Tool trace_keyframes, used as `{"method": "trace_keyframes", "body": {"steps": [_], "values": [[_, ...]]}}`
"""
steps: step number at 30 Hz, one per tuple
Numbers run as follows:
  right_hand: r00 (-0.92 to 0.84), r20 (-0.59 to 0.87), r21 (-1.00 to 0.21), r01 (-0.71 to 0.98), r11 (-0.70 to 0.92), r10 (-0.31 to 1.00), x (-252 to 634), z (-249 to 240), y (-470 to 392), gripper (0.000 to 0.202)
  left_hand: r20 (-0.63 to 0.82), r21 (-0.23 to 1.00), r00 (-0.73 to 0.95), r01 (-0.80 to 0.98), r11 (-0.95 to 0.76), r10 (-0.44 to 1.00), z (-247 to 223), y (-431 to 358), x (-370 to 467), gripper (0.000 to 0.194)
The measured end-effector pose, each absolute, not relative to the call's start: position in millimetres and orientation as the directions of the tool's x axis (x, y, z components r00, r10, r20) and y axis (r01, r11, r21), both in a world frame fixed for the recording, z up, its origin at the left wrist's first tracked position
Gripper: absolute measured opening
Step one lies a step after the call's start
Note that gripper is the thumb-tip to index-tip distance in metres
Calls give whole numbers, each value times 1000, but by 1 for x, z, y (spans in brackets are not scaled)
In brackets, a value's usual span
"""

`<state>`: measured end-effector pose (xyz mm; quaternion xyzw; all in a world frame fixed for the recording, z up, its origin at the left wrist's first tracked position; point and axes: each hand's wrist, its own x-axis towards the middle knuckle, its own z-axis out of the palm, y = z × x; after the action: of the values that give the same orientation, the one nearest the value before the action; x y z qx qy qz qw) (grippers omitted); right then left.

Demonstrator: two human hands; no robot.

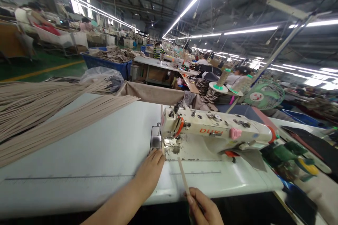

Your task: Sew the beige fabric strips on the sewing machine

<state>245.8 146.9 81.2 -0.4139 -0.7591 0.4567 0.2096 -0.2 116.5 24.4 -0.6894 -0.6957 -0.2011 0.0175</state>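
Observation:
My left hand (154, 168) rests at the front of the sewing machine's (211, 130) metal needle plate (155, 137), fingers together and bent down. A narrow beige fabric strip (163, 146) runs under the needle end beside these fingertips, which press on it; the thumb's grip is hidden. Lower right, my right hand (203, 206) pinches another narrow beige strip (182, 174) between thumb and fingers. That strip's free end points up toward the machine bed. Many long beige strips (66, 123) lie in bundles across the left of the white table (113, 151).
A ruler line (71, 177) marks the table's front. Behind the machine stand thread cones (223, 79) and a green fan (264, 95). A blue bin (105, 65) full of beige pieces sits beyond the table. Green thread spools (280, 154) lie at the right. Other people work farther back.

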Motion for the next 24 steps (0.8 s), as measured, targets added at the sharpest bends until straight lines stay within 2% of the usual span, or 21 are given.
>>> {"method": "trace_keyframes", "body": {"steps": [8,20,24], "values": [[-560,-113,-858,472,204,821,240,77,144,42,267,427,-125,904,-1,956,20,128,-17,58],[-567,-127,-826,515,230,814,219,61,151,43,169,544,-153,838,38,974,26,142,-33,66],[-541,-66,-809,521,272,838,208,59,152,41,215,649,-184,761,1,959,21,151,-45,49]]}}
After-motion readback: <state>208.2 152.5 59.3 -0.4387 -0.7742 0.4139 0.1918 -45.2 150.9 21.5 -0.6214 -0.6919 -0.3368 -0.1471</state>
